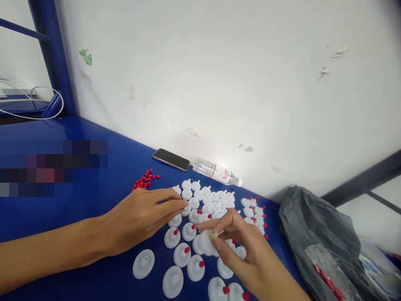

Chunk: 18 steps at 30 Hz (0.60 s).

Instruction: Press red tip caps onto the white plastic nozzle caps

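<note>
Several white round plastic caps (200, 200) lie spread on the blue table (94, 138), many with a small red plug on the nozzle. My left hand (140, 217) rests palm down among them, fingers stretched toward a cap (186, 210) at its fingertips. My right hand (244, 246) pinches a white cap (206, 242) between thumb and fingers, just above the spread. A small heap of loose red plugs (144, 179) lies beyond my left hand. Plain caps without plugs (143, 263) sit nearest me on the left.
A phone (171, 159) and a clear water bottle (216, 172) lie by the white wall. A dark grey plastic bag (316, 234) with packets inside sits at the right. A white cable (34, 102) loops at the far left by a blue post.
</note>
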Motion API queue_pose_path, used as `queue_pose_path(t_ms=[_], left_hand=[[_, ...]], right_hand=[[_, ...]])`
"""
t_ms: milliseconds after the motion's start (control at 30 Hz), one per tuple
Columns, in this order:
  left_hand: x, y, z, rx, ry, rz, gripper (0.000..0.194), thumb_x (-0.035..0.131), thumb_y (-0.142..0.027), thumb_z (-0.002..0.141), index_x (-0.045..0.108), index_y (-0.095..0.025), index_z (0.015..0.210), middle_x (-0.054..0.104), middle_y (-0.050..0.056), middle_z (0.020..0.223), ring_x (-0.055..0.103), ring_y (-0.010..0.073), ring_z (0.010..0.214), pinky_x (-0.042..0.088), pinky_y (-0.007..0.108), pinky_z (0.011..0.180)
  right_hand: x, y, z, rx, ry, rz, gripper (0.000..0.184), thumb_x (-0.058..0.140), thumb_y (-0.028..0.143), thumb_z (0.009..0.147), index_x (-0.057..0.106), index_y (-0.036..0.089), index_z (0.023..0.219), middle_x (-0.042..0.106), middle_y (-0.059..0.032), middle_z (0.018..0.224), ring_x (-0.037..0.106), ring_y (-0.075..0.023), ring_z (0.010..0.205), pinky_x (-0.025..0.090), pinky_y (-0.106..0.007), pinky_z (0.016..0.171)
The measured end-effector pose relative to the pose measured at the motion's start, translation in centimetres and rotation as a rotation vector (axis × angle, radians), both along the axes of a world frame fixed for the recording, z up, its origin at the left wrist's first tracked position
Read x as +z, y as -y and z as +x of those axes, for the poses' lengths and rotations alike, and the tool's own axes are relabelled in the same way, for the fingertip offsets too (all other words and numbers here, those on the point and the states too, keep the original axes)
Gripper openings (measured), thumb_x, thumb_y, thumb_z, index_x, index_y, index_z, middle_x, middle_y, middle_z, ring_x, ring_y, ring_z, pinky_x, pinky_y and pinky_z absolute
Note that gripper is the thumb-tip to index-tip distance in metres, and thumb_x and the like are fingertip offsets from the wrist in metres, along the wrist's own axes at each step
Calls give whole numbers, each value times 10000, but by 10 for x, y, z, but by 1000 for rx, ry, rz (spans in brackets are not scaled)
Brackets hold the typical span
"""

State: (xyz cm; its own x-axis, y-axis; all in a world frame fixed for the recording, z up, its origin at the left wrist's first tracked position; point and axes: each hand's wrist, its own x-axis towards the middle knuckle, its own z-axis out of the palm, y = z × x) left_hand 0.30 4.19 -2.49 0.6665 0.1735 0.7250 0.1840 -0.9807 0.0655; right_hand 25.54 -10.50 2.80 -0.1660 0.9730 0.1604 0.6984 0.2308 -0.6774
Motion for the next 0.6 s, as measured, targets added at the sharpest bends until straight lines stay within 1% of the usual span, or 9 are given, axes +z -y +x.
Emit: queue_pose_path(t_ms=[100, 167, 233, 367, 500, 600], left_hand=[[2, 4, -1, -56, -40, 35, 301, 476, -84, 1102, 615, -227, 1327, 784, 24, 1071, 748, 122, 814, 495, 241, 615], [2, 7, -2, -96, -72, 55, 366, 429, -31, 1073, 599, -223, 1334, 780, 27, 1074, 738, 129, 805, 506, 245, 622], [3, 11, -3, -139, -79, 70, 416, 373, -1, 1057, 588, -209, 1347, 774, 32, 1043, 733, 141, 805, 514, 252, 624], [6, 16, -4, -181, -65, 95, 421, 355, 13, 1055, 572, -162, 1371, 766, 53, 1000, 730, 158, 796, 514, 258, 606], [7, 19, -4, -189, -87, 107, 385, 359, -21, 1078, 584, -163, 1356, 772, 55, 976, 739, 158, 784, 506, 251, 607], [11, 21, -3, -179, -114, 115, 364, 340, -46, 1100, 583, -166, 1343, 763, 38, 938, 735, 160, 736, 492, 269, 582]], right_hand=[[-9, -6, -6, -20, 77, 52, 55, 616, 351, 1103, 653, 313, 1114, 785, 8, 1110, 763, -174, 993, 643, -269, 803], [-13, -8, -10, -42, 121, 95, 60, 638, 354, 1089, 667, 323, 1131, 753, 26, 1024, 742, -163, 925, 616, -237, 737], [-15, -10, -13, -69, 146, 125, 75, 662, 381, 1076, 666, 318, 1116, 725, 33, 976, 721, -156, 867, 594, -229, 704], [-20, -11, -16, -43, 149, 171, 160, 682, 452, 1071, 637, 300, 1053, 731, 37, 971, 724, -153, 859, 581, -251, 755], [-27, -12, -19, 8, 112, 223, 225, 666, 522, 1076, 621, 307, 1031, 753, 51, 972, 735, -151, 879, 581, -240, 757], [-31, -13, -21, 39, 108, 262, 233, 670, 536, 1069, 615, 315, 1018, 763, 65, 992, 742, -144, 911, 581, -215, 750]])
